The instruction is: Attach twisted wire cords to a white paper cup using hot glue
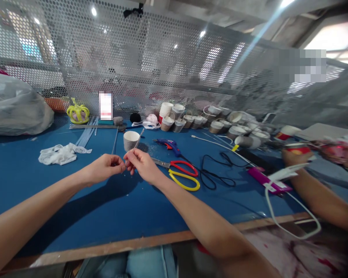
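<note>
While the right hand (142, 162) pinches a thin strip (140, 137) in a narrow grip, the cup (129, 144) stands just beyond on the counter (104, 216).
Slanting up and away, the strip crosses the cup's right edge; the left hand (103, 168) is farther, its hold unclear.

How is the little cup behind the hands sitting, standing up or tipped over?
Standing up: the little cup has its round rim on top, with its wall going down toward the blue table.
</note>
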Motion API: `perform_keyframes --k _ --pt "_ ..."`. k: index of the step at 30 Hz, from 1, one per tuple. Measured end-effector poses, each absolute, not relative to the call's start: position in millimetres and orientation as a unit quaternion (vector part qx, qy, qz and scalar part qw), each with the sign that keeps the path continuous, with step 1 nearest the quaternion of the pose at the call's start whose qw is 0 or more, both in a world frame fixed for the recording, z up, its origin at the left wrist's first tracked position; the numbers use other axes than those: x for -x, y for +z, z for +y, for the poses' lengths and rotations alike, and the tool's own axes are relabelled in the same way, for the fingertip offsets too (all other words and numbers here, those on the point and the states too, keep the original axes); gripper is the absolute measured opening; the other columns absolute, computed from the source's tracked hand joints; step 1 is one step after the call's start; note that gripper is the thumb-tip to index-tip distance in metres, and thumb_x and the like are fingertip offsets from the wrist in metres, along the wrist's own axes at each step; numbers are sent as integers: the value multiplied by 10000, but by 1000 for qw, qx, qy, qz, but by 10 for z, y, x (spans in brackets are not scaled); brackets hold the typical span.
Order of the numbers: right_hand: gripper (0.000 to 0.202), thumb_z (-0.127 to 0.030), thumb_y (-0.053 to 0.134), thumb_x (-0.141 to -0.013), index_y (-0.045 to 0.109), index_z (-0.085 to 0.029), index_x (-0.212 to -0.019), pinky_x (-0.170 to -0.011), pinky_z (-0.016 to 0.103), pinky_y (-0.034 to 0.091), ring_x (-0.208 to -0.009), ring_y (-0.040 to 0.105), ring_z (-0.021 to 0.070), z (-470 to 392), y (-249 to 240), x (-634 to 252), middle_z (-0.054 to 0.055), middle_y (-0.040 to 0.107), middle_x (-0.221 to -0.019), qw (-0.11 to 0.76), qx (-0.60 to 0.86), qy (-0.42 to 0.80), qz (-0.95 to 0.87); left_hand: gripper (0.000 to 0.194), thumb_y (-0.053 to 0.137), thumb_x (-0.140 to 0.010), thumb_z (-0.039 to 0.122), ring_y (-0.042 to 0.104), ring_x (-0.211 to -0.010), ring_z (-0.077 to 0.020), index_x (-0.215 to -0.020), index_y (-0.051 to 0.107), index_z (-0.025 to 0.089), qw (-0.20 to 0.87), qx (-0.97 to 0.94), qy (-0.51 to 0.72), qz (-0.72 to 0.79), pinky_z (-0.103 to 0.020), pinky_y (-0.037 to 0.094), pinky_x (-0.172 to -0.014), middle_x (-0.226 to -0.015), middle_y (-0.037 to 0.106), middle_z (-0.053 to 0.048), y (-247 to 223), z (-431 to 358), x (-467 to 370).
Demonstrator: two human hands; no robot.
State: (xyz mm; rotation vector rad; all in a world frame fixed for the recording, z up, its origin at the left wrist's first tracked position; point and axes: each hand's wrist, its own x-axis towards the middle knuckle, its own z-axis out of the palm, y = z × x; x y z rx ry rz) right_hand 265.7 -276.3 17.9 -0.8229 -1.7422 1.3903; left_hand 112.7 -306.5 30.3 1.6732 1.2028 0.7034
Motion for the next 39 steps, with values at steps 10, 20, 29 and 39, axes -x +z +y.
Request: perform_keyframes --k 10,20,29,39 --pt "132 -259 565 -732 503 -147 -763 -492 205 450 -528 520 73 -2744 193 -2684 -28 522 -601 380 299 543 -687 209 520 -671 347 308 -468 -62 -644 511 139 472 -658 278 517 -201 214 -438 -593 481 40 362 -3089 -1157" --pt "136 -246 584 -712 507 -137 -734 -479 201 438 -495 519 65 -2736 218 -2693 -40 524 -561 378 315 569 -659 238 502 -709 374 277 -466 -60 -657 492 142 479 -669 284 491 -204 194 -432 -575 435 44 339 -3095 -1161" --pt "161 -265 602 -695 511 -137 -734 -481 206 435 -502 528 70 -2740 226 -2693 -40 526 -557 381 323 582 -642 229 495 -719 359 365 -541 -83 -673 501 135 464 -693 302 462 -212 275 -508 -609 469 30 273 -3063 -1150" --pt "137 -248 583 -712 511 -140 -755 -511 212 444 -521 518 67 -2745 241 -2710 -34 526 -594 368 312 562 -672 215 503 -716 343 399 -573 -91 -692 517 130 463 -685 307 471 -212 293 -523 -633 494 21 263 -3059 -1157"
